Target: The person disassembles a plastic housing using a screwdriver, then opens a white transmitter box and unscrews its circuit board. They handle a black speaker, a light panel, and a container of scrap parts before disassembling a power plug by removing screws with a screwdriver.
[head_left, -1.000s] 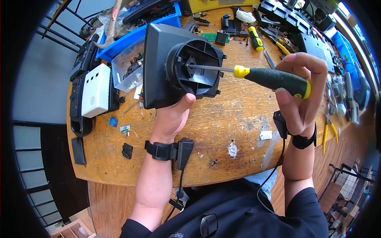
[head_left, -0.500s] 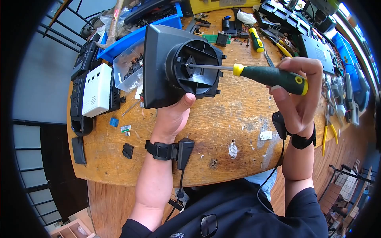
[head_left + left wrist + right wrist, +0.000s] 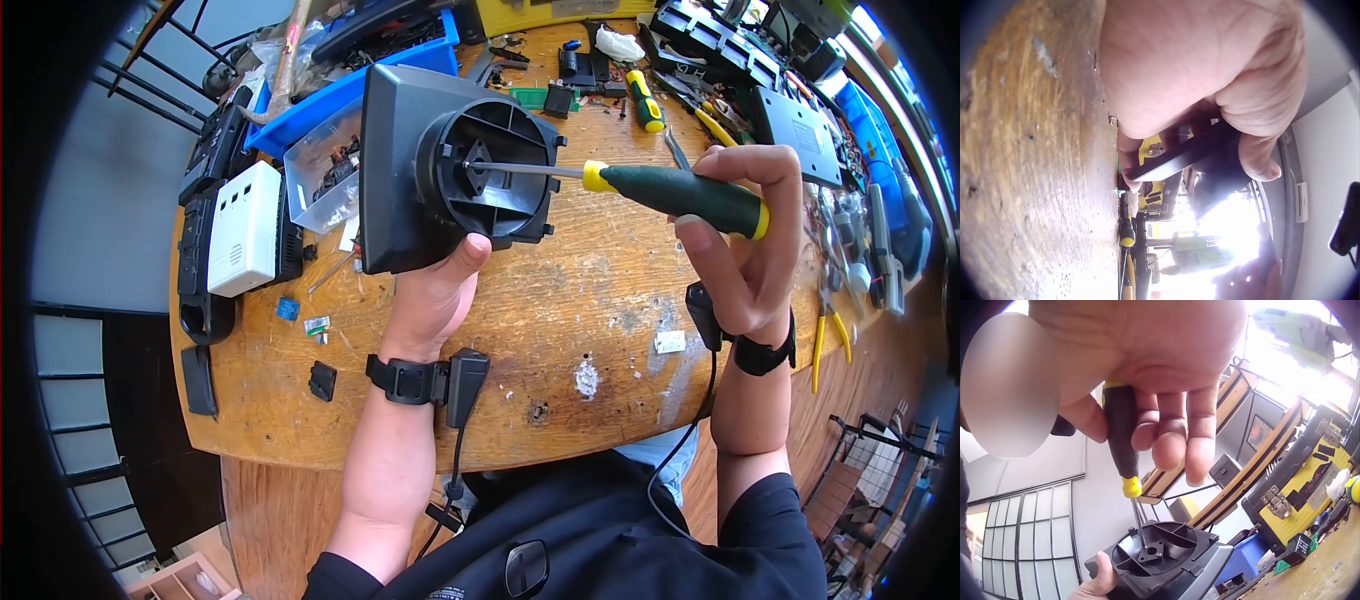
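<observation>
My left hand [image 3: 437, 290] grips a black plastic housing [image 3: 400, 170] from below, its thumb against the round open side; most of its fingers are hidden behind the part in the head view. The housing is tipped up so its round ribbed opening faces right. My right hand [image 3: 760, 240] holds a screwdriver [image 3: 690, 195] with a dark green and yellow handle between thumb and fingers. Its shaft reaches into the opening, the tip at a small diamond-shaped plate [image 3: 1152, 551] in the middle. In the right wrist view a screw head [image 3: 1159, 554] shows on that plate.
A clear bin [image 3: 315, 170] and a blue tray [image 3: 420, 55] of parts stand behind on the left, near a white box [image 3: 243, 230]. Another screwdriver [image 3: 645, 100] lies at the back. Yellow-handled pliers [image 3: 822, 340] are at the right edge.
The screwdriver handle has turned about its shaft and shifted slightly left, with my right fingers moving along with it. My left hand and the housing have stayed nearly still.
</observation>
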The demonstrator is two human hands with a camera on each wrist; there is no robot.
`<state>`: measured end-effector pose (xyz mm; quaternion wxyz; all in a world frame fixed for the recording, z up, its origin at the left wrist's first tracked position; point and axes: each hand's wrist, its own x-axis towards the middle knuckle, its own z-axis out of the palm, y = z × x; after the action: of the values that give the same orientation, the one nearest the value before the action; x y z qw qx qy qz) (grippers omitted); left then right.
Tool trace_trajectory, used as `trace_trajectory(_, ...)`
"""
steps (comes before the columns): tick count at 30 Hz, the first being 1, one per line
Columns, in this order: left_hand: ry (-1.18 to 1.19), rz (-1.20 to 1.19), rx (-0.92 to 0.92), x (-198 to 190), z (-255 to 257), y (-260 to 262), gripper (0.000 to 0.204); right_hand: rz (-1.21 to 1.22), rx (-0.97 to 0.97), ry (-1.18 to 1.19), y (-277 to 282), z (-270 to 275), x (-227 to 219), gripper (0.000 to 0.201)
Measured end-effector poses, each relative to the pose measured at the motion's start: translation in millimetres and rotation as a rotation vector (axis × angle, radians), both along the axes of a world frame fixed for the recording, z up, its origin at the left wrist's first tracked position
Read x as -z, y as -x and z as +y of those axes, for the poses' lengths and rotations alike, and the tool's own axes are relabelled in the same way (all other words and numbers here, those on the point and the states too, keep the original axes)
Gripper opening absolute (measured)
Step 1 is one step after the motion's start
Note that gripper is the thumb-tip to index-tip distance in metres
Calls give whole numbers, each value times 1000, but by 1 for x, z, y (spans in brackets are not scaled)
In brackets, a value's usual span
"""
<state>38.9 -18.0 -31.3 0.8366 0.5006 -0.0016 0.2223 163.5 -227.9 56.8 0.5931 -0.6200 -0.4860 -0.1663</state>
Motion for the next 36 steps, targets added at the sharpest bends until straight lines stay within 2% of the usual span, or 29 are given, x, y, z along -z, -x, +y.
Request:
trace_trajectory(2, 1, 4, -2, 0, 0, 0, 61, -147, 85, 163, -3, -4, -2, 30)
trace_trajectory(3, -2, 2, -8, 0, 0, 0, 60, -148, 85, 163, -4, -6, -3, 30)
trace_trajectory(5, -5, 1, -13, 0, 0, 0, 60, -172, 146, 312, -5, -10, -4, 31)
trace_trajectory(9, 11, 0, 6, 1, 0, 1, 58, -179, 132, 302, -2, -7, -5, 30)
trace_trajectory(11, 6, 4, 6, 1, 0, 0, 58, 96, -52, 23, 7, 1, -4, 30)
trace_trajectory(12, 5, 11, 4, 0, -1, 0, 58, 106, -28, -39, 8, 3, 1, 29)
trace_trajectory(13, 5, 19, 3, 0, -1, 0, 58, 106, -29, -39, 6, 1, 0, 29)
trace_trajectory(15, 6, 23, 1, 1, 0, 0, 58, -48, 51, 181, 2, -5, -3, 32)
trace_trajectory(19, 20, 23, 7, 2, 0, 0, 59, -9, 95, 191, 2, -5, -2, 35)
trace_trajectory(24, 70, 25, -12, -5, -6, -1, 63, -69, 181, 311, 2, -10, -7, 35)
trace_trajectory(28, 157, 30, 6, -2, -5, 1, 62, -103, 103, 195, -1, -8, -3, 33)
trace_trajectory(30, 198, 27, 54, -2, -1, -1, 61, 131, 13, 41, 1, -9, 0, 29)
trace_trajectory(32, 239, 26, 101, 0, 1, -2, 60, 97, 15, 45, -2, -12, -1, 27)
trace_trajectory(34, 77, 36, 17, 2, 1, -3, 83, 68, 28, 52, -3, -12, 0, 25)
trace_trajectory(35, 77, 35, 17, 2, 1, -3, 83, 68, 28, 52, -2, -12, -1, 25)
trace_trajectory(36, 181, 10, 73, 2, 2, -1, 71, 84, 28, 67, -1, -12, -1, 25)
